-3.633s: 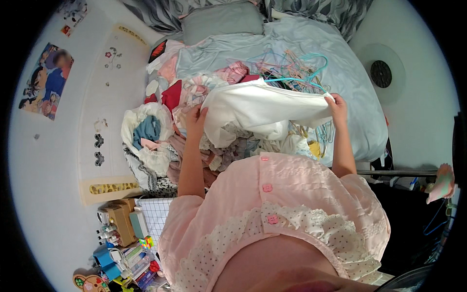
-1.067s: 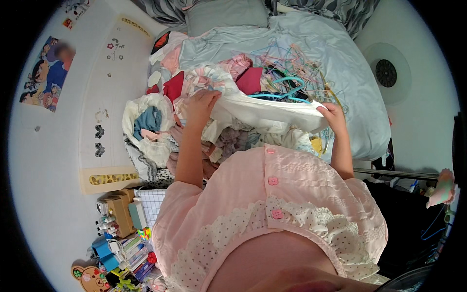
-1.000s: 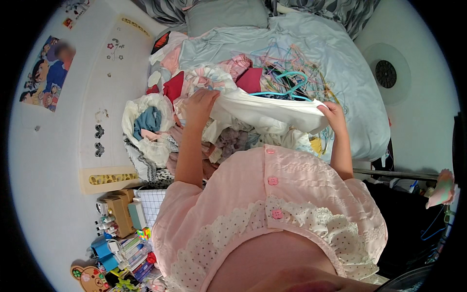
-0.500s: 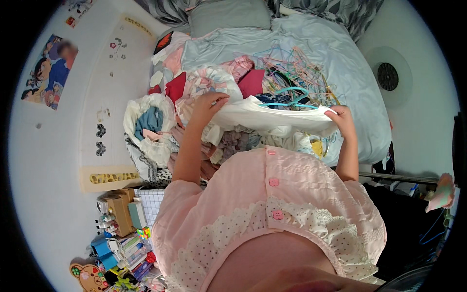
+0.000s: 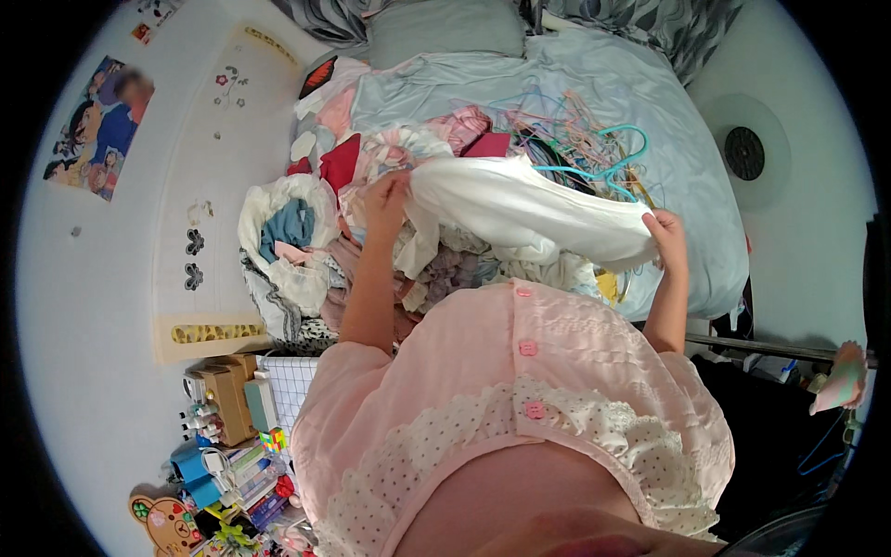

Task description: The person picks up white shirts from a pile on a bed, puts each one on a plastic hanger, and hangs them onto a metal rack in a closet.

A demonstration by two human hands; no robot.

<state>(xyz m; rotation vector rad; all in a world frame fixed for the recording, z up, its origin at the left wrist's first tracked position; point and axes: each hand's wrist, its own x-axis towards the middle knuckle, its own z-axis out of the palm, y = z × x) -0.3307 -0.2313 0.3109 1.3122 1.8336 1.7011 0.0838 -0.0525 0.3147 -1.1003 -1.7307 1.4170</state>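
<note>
A white garment [image 5: 534,209], perhaps a shirt, is stretched in the air between my hands above the bed. Inside its neckline sits a turquoise clothes hanger [image 5: 594,173], its hook standing out at the upper right. My left hand [image 5: 385,197] is closed on the garment's left end. At the other end, my right hand [image 5: 665,237] pinches the cloth near the hanger's right shoulder. Behind and below the garment lies a heap of clothes [image 5: 445,274] in mixed colours. Just beyond it is a tangle of colourful hangers [image 5: 575,125].
The bed [image 5: 701,213] has a pale blue-grey sheet and a grey pillow [image 5: 445,32] at its far end. A white bag [image 5: 255,209] with blue cloth inside stands at the heap's left. Boxes and books [image 5: 246,473] crowd the lower left. A metal rail [image 5: 770,344] runs at right.
The garment has tilted, its left end now higher and its right end lower. The hanger's hook has swung to the right. My left hand rose slightly; my right hand moved a little right and down.
</note>
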